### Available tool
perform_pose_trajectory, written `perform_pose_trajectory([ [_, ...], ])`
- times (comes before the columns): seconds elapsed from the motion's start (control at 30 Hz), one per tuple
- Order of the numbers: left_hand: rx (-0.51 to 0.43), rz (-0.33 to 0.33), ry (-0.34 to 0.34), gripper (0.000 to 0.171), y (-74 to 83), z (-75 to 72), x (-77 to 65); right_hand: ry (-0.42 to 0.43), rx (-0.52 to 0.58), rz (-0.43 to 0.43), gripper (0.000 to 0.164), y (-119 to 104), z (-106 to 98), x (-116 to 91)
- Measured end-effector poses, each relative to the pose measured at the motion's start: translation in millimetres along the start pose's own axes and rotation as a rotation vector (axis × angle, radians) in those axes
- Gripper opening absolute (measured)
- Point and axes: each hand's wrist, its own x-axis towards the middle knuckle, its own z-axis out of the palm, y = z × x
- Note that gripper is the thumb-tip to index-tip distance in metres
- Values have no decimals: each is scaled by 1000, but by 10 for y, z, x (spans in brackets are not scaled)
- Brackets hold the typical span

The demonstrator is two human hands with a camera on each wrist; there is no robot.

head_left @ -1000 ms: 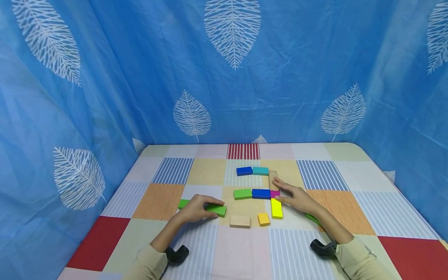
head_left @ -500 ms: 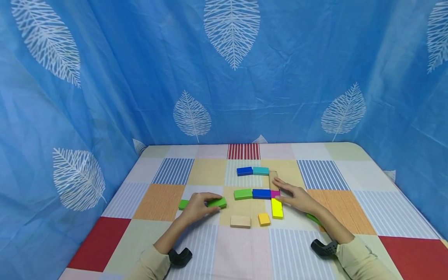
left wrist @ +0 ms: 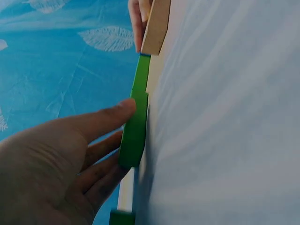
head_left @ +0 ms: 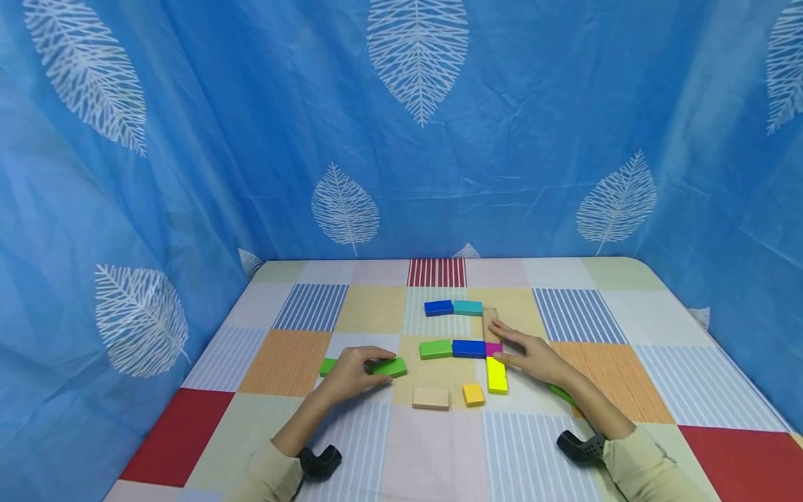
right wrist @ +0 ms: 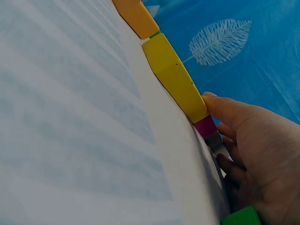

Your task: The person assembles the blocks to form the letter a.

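My left hand (head_left: pixel 351 373) pinches a green block (head_left: pixel 390 367) between thumb and fingers, low over the table. In the left wrist view the thumb lies on one face of that green block (left wrist: pixel 136 129). Beyond its left side lies another green block (head_left: pixel 327 366), partly covered by the hand. My right hand (head_left: pixel 533 354) has its fingers stretched out, fingertips at a plain wooden block (head_left: pixel 489 319) and thumb near the magenta block (head_left: pixel 494 348). A yellow block (head_left: pixel 497 376) joins the magenta one on the near side. Leftward run a dark blue block (head_left: pixel 468 349) and a green one.
Farther back, a blue block (head_left: pixel 438 307) and a turquoise block (head_left: pixel 468 307) lie end to end. A wooden block (head_left: pixel 431 398) and an orange block (head_left: pixel 473 394) are nearer me. Another green block (head_left: pixel 562 394) sits under the right forearm. Blue curtains (head_left: pixel 477 174) enclose the table.
My left hand has shifted the green block slightly away from me; it rose a little half a second ago and now sits slightly lower. The right hand has stayed in place.
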Motion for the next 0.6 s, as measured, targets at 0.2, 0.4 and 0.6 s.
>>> perform_pose_trajectory([
  [0.2, 1, -11, -13, 41, -18, -67, -71, 8, -11, -13, 64, -7, -2, 0],
  [0.4, 27, -11, -31, 42, -27, -104, -113, 6, -11, -21, 64, -2, -4, -3],
  [0.6, -8, -23, -78, 42, 16, -168, -129, 2, -13, -25, 64, -8, -4, 2],
])
